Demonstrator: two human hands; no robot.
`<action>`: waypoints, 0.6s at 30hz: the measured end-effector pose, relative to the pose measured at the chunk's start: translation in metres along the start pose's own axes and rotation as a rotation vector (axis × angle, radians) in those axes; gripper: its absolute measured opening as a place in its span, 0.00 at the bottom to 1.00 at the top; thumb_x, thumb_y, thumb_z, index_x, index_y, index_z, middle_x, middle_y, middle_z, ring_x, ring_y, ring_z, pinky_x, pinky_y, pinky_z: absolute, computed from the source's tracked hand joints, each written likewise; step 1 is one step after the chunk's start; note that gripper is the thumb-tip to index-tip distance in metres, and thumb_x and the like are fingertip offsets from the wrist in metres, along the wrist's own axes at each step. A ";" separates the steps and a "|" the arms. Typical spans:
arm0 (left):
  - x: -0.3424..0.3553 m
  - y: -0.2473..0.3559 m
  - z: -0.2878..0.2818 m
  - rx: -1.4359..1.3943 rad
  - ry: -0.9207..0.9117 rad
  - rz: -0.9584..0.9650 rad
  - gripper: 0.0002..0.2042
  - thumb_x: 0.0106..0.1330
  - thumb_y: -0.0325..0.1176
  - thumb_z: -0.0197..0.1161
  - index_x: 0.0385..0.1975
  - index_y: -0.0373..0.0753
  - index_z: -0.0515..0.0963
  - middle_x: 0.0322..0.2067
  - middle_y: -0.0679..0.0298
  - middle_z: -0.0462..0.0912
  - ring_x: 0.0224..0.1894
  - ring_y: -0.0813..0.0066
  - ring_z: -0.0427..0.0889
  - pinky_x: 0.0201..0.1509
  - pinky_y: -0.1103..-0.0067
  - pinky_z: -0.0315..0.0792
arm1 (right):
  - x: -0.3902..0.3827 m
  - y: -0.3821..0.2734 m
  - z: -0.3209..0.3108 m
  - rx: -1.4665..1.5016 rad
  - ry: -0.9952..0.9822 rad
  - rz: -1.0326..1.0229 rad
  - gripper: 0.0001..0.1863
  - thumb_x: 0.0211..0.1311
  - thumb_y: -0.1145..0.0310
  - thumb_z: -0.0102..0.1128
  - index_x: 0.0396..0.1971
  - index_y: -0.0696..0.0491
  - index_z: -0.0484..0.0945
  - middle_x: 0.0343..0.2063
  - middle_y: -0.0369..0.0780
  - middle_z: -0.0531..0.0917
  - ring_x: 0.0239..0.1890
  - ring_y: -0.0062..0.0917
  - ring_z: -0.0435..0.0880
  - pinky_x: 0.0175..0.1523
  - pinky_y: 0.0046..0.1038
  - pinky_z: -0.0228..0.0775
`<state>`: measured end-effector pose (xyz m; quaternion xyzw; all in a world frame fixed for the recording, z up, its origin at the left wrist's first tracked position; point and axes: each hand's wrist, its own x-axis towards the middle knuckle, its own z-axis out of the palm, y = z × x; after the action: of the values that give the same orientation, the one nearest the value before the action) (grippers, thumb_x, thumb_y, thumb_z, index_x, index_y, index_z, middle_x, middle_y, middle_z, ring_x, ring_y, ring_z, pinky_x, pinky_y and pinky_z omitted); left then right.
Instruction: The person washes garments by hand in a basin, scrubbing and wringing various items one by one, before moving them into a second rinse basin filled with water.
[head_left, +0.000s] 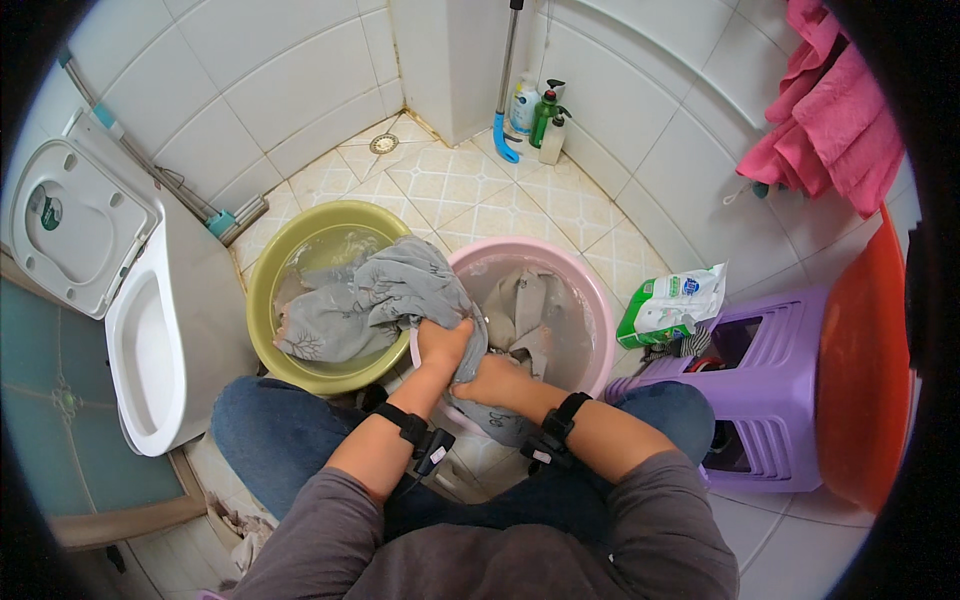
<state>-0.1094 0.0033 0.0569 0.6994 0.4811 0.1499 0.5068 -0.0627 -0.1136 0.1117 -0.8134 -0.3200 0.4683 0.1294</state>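
A wet grey cloth (405, 285) with a dark tree print stretches from the olive-green basin (262, 330) across to the pink basin (592, 300). Part of it lies in the green basin's water. My left hand (445, 345) is closed around the bunched cloth near where the two rims meet. Just below and to the right, my right hand (488, 382) grips the same cloth, its end hanging over the pink basin's near rim. In that basin, a beige-grey cloth (518, 305) soaks in cloudy water. Most of my fingertips are hidden.
A toilet (150, 350) with its lid up stands left. At right are a purple stool (770, 390), a red basin (865, 370) and a green-white package (672, 305). Several bottles (543, 115) line the far wall beside a blue-ended pole (505, 135). Pink towels (830, 120) hang at upper right.
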 end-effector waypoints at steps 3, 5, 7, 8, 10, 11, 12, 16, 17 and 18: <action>-0.007 0.014 -0.003 0.108 -0.041 -0.073 0.29 0.45 0.39 0.70 0.46 0.26 0.74 0.48 0.43 0.78 0.52 0.51 0.77 0.56 0.70 0.70 | -0.001 0.000 0.001 -0.066 0.032 0.044 0.36 0.40 0.42 0.65 0.41 0.60 0.80 0.36 0.55 0.82 0.40 0.42 0.83 0.46 0.34 0.74; -0.007 0.012 -0.002 0.091 -0.018 -0.030 0.30 0.46 0.40 0.70 0.47 0.26 0.73 0.48 0.43 0.78 0.52 0.51 0.77 0.56 0.71 0.69 | -0.001 -0.001 0.000 -0.064 0.040 0.044 0.36 0.41 0.44 0.65 0.41 0.62 0.80 0.35 0.55 0.83 0.40 0.42 0.83 0.46 0.34 0.74; 0.000 -0.001 0.003 0.072 0.007 0.015 0.31 0.46 0.40 0.71 0.48 0.26 0.73 0.48 0.44 0.78 0.52 0.51 0.77 0.56 0.71 0.69 | 0.005 0.007 0.003 -0.012 0.034 -0.019 0.36 0.41 0.44 0.66 0.41 0.62 0.79 0.36 0.54 0.82 0.41 0.41 0.82 0.47 0.34 0.73; 0.011 -0.019 0.008 -0.056 -0.019 0.043 0.32 0.47 0.41 0.71 0.50 0.26 0.71 0.49 0.46 0.77 0.52 0.54 0.77 0.56 0.72 0.69 | 0.009 0.011 0.003 0.041 0.027 -0.084 0.36 0.41 0.45 0.67 0.42 0.63 0.78 0.37 0.54 0.82 0.43 0.41 0.82 0.49 0.33 0.73; 0.017 -0.021 0.010 -0.184 -0.055 0.073 0.33 0.49 0.41 0.70 0.53 0.27 0.69 0.51 0.48 0.77 0.52 0.56 0.77 0.57 0.72 0.68 | 0.014 0.022 -0.002 0.142 0.048 -0.121 0.37 0.41 0.47 0.68 0.45 0.63 0.77 0.40 0.54 0.81 0.46 0.41 0.81 0.51 0.32 0.71; 0.011 -0.006 0.001 -0.397 -0.128 -0.033 0.32 0.53 0.41 0.69 0.54 0.28 0.68 0.52 0.50 0.76 0.53 0.59 0.76 0.57 0.71 0.68 | 0.015 0.026 -0.006 0.245 0.063 -0.159 0.39 0.41 0.48 0.70 0.48 0.64 0.75 0.43 0.54 0.81 0.48 0.40 0.80 0.54 0.31 0.70; 0.006 0.007 -0.007 -0.610 -0.200 -0.142 0.31 0.56 0.41 0.67 0.56 0.29 0.66 0.53 0.52 0.74 0.54 0.63 0.74 0.57 0.71 0.68 | 0.014 0.028 -0.010 0.247 0.063 -0.157 0.39 0.41 0.48 0.70 0.48 0.64 0.75 0.43 0.54 0.81 0.48 0.40 0.80 0.54 0.31 0.70; -0.010 0.017 -0.040 -0.696 -0.406 -0.268 0.38 0.64 0.55 0.57 0.64 0.31 0.56 0.60 0.51 0.66 0.58 0.57 0.69 0.61 0.66 0.64 | 0.010 0.012 -0.041 0.419 0.276 -0.239 0.43 0.38 0.47 0.73 0.48 0.67 0.74 0.45 0.54 0.80 0.48 0.40 0.80 0.54 0.32 0.70; -0.024 0.025 -0.046 -0.676 -0.504 -0.324 0.39 0.65 0.58 0.53 0.65 0.32 0.54 0.61 0.51 0.64 0.62 0.57 0.65 0.65 0.66 0.58 | 0.021 0.020 -0.042 0.464 0.340 -0.227 0.43 0.38 0.47 0.73 0.48 0.67 0.73 0.45 0.54 0.80 0.48 0.39 0.80 0.54 0.32 0.70; -0.021 0.000 -0.035 -0.651 -0.580 -0.242 0.38 0.65 0.57 0.54 0.65 0.32 0.55 0.61 0.53 0.64 0.63 0.59 0.63 0.67 0.67 0.54 | 0.030 0.027 -0.044 0.510 0.403 -0.215 0.43 0.39 0.47 0.72 0.48 0.68 0.73 0.45 0.55 0.79 0.48 0.39 0.80 0.54 0.32 0.70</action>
<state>-0.1444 0.0057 0.0786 0.4554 0.3252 0.0309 0.8282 -0.0042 -0.1110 0.1009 -0.7927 -0.2448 0.3465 0.4379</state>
